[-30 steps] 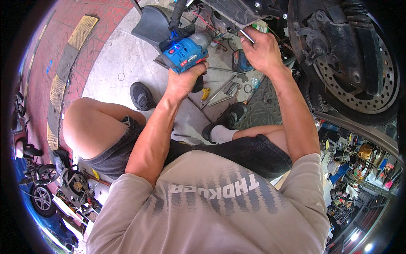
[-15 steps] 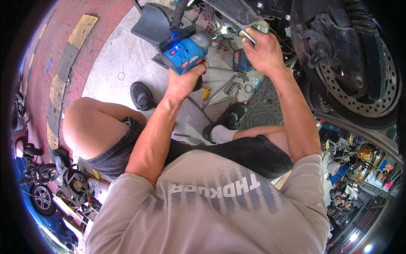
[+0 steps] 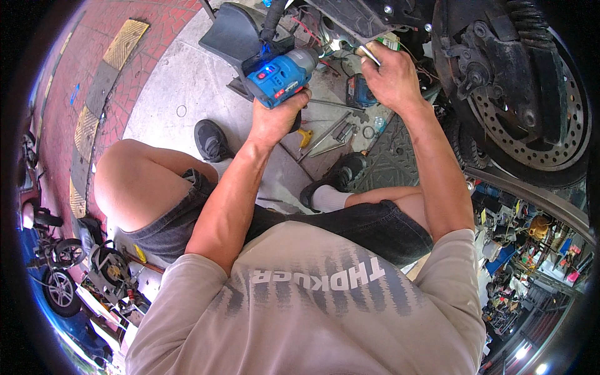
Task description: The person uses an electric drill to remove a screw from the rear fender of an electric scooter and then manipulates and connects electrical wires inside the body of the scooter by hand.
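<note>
My left hand [image 3: 275, 117] grips a blue cordless power driver [image 3: 279, 76], its nose aimed right at a lit spot under the dark body of a motorcycle [image 3: 369, 15]. My right hand [image 3: 389, 74] is closed around a thin metal tool [image 3: 369, 55] and presses it against the same underside, just right of the driver's tip. The motorcycle's wheel with its drilled brake disc [image 3: 542, 134] stands to the right of my right forearm. I am squatting, both knees up.
Loose hand tools [image 3: 334, 134], a yellow-handled one [image 3: 304, 135] and a second blue power tool [image 3: 359, 92] lie on the concrete floor between my black shoes [image 3: 211, 140]. A black plastic panel [image 3: 228, 32] rests beyond the driver. Shelves of parts fill the lower right.
Both hands stay on their tools at the motorcycle's underside; the view has only shifted slightly, and the driver has edged a little closer to the lit spot.
</note>
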Action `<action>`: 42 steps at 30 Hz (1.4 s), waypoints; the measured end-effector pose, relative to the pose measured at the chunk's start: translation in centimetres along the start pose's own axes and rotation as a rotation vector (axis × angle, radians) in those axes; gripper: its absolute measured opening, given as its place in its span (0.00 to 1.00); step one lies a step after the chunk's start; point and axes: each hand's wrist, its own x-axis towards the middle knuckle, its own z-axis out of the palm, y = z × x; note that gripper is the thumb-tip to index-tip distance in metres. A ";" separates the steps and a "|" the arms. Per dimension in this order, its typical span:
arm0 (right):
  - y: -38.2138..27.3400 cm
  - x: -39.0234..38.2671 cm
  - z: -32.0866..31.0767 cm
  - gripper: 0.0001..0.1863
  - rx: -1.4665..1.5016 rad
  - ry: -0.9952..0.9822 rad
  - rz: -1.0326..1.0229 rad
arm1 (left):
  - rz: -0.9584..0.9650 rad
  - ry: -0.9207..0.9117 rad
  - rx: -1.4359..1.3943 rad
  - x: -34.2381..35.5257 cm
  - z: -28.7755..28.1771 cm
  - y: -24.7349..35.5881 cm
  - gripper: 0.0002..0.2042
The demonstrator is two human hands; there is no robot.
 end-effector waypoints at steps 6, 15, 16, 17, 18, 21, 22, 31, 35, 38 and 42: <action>0.2 0.0 0.2 0.13 0.010 0.023 -0.029 | -0.039 0.003 -0.076 -0.1 0.3 0.3 0.12; 0.3 0.0 0.2 0.12 -0.012 0.011 -0.022 | -0.079 -0.021 -0.085 0.0 -0.1 0.2 0.12; 0.2 0.0 0.1 0.12 -0.018 -0.009 -0.007 | -0.086 -0.023 -0.075 0.1 -0.2 0.1 0.11; 0.0 0.0 0.0 0.12 -0.025 -0.029 0.008 | -0.068 -0.015 -0.067 0.0 -0.2 0.1 0.11; -0.1 0.0 -0.1 0.13 -0.032 -0.048 0.022 | -0.048 -0.008 -0.059 0.0 -0.1 0.0 0.10; 0.3 0.0 0.3 0.12 -0.001 0.030 -0.046 | -0.007 0.010 -0.009 0.0 0.0 -0.1 0.09; 0.4 0.0 0.3 0.12 0.004 0.030 -0.040 | 0.005 0.016 0.012 0.0 0.0 -0.2 0.09; -0.4 0.1 -0.4 0.17 0.107 -0.020 0.053 | -0.108 -0.028 -0.154 -0.3 0.4 0.8 0.13; -0.3 -0.1 0.6 0.17 0.157 0.060 0.086 | -0.083 -0.071 -0.231 -0.5 0.1 1.1 0.16; -1.0 -0.5 1.2 0.15 0.098 0.184 0.087 | -0.203 -0.081 -0.356 -1.3 0.4 2.0 0.14; 1.0 -0.9 2.3 0.15 0.301 0.159 0.379 | -0.257 -0.088 -0.501 -2.1 1.5 2.7 0.13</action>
